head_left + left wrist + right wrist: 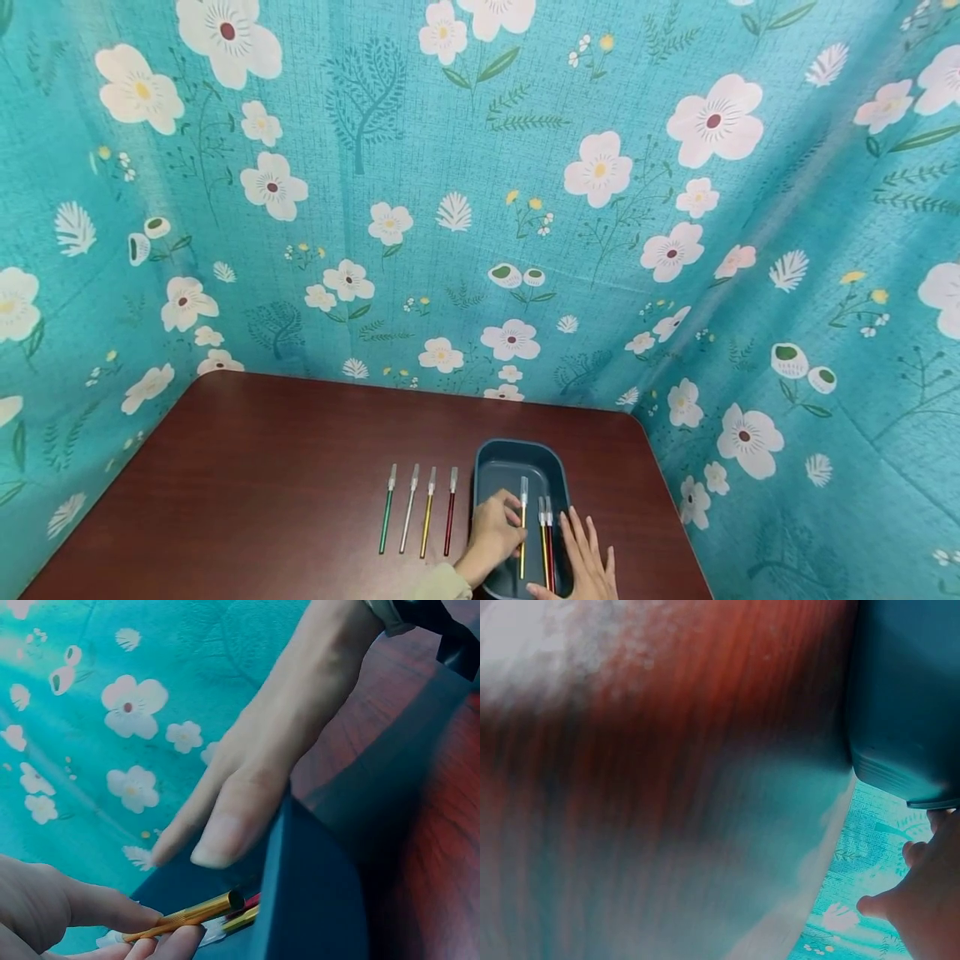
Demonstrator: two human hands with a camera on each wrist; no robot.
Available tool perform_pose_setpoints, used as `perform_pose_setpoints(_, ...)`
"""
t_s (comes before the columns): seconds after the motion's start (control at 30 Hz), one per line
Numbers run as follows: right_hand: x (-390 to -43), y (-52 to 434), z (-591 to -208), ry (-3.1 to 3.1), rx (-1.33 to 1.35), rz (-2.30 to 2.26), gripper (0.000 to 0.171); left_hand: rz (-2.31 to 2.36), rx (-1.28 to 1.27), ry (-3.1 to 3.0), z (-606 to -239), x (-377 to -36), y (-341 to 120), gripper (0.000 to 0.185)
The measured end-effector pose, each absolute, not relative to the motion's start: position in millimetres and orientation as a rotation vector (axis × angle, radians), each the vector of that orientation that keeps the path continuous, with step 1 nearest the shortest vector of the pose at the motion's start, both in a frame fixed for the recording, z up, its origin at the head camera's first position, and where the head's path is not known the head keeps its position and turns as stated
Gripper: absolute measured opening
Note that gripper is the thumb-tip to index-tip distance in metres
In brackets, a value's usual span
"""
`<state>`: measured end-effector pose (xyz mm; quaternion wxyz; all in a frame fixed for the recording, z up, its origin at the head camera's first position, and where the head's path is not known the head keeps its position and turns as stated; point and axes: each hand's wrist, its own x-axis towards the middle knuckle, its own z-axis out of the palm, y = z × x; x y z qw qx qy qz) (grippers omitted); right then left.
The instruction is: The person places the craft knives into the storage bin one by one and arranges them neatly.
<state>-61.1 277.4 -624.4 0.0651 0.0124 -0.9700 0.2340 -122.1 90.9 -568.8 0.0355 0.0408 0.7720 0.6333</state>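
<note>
My left hand (497, 533) pinches a gold craft knife (522, 533) with a clear cap between thumb and fingers, above the dark blue tray (517, 444). In the left wrist view the knife's hollow handle end (235, 901) faces the tray wall. Inside the tray, at its right side, a capped gold knife (544, 546) and a red knife (551, 554) lie side by side. My right hand (585, 562) rests at the tray's right rim, fingers extended. Left of the tray lie a green knife (386, 521), a silver one (408, 521), another gold one (427, 525) and another red one (449, 523).
The dark red-brown table (262, 483) carries everything, with much of its surface stretching left of the knives. A teal floral curtain (450, 317) hangs behind its back edge and along both sides. The tray's walls stand up around its contents.
</note>
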Motion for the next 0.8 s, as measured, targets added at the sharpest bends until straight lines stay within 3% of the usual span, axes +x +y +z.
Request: perform_pose_setpoints(0.8, -62, 279, -625, -2.935, 0.029, 0.729, 0.110, 1.753, 0.166, 2.746, -613, -114, 134, 0.029)
